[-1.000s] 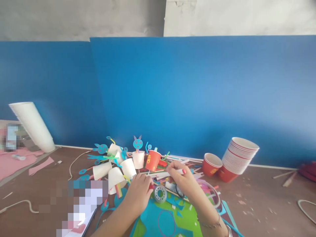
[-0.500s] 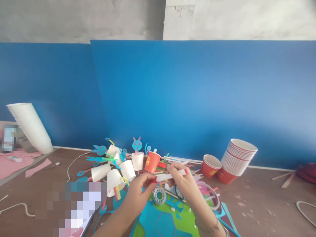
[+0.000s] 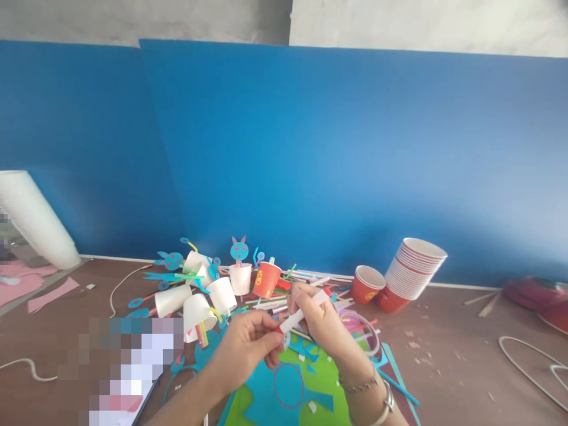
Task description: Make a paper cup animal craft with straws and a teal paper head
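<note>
A white marker [image 3: 291,321] with red ends slants between my two hands above the craft pile. My left hand [image 3: 244,346] pinches its lower red end between thumb and fingers. My right hand [image 3: 323,324] wraps round the white barrel near the upper end. Below them lies a cut blue sheet [image 3: 260,381] with a red-purple oval drawn on it, on top of a green sheet [image 3: 339,408]. A roll of tape [image 3: 287,339] is mostly hidden behind my left fingers.
White paper cups [image 3: 172,300] with blue cut-out figures and a red cup [image 3: 267,280] stand or lie behind my hands, among scattered straws. At right are a single red cup [image 3: 368,285] and a leaning cup stack [image 3: 412,269]. A large tape ring [image 3: 377,342] lies beside my right wrist.
The marker has turned to a steeper slant, its left end lower. Both hands stay on it. The whole view has shifted a little.
</note>
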Tool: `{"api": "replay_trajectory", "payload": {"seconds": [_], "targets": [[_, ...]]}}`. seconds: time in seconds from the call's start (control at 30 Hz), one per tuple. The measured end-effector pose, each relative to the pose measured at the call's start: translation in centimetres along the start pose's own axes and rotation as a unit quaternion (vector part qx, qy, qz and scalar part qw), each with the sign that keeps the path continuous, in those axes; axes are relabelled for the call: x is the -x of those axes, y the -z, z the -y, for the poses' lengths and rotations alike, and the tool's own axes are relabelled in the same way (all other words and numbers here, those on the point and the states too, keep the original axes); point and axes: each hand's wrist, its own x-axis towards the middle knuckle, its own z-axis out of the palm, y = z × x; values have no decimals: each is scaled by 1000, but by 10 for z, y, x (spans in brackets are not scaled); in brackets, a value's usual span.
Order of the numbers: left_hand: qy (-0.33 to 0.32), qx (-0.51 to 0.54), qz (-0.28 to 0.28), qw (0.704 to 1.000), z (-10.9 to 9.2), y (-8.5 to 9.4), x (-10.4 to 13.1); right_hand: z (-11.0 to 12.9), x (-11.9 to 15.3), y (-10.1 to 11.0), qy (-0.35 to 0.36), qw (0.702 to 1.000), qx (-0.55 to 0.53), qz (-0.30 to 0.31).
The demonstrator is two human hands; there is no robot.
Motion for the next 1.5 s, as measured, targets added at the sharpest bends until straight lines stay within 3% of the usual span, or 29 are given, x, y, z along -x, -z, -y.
{"api": "replay_trajectory", "payload": {"seconds": [0.17,0.3,0.47,0.67,0.9,1.07,1.17,1.33,1.5], "targets": [[-60,-93,-64,992,0,8,-5,-11,-6,7,12,1000,9,-20],[-62,-141,-95,983,1,18,-12,-21,-7,19,-20,999,17,-25],[-78,-249,-23,965,6,15,-8,-21,5,12,-37,998,-5,-51],[-107,-356,62,926,9,0,5,-28,14,-6,-21,996,56,-70],[-126,-399,73,905,19,-6,4,-41,23,-6,-47,997,20,-66],[-56,-428,60,900,19,1,2,-42,33,10,-102,989,-7,-106],[-19,-501,51,864,33,5,10,-53,43,13,-139,981,-48,-124],[49,-609,150,778,64,4,34,-90,62,-2,-200,970,-90,-101],[37,-634,164,755,69,3,42,-114,72,-9,-138,985,-18,-101]]}}
